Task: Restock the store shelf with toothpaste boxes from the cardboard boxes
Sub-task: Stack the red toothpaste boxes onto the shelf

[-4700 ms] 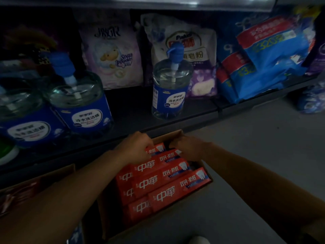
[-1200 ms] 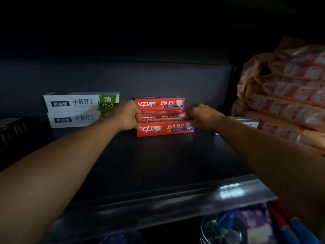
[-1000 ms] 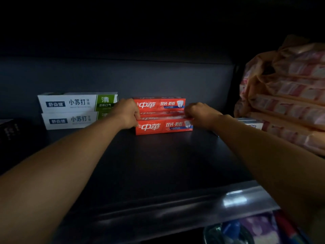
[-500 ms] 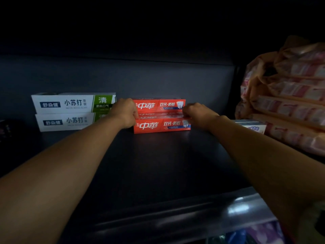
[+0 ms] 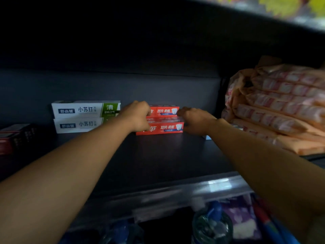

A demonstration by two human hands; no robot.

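Where fingers point(image 5: 146, 112) curl, red toothpaste boxes point(image 5: 164, 120) between both hands

Both forearms are bare up to the frame's edge. The left hand point(image 5: 136, 115) and right hand point(image 5: 196, 120) seemingly wear no rings.

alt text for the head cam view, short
Two bare hands, left hand and right hand, hold the ends of stacked red toothpaste boxes at the back of a dark shelf, between white toothpaste boxes and orange packs.
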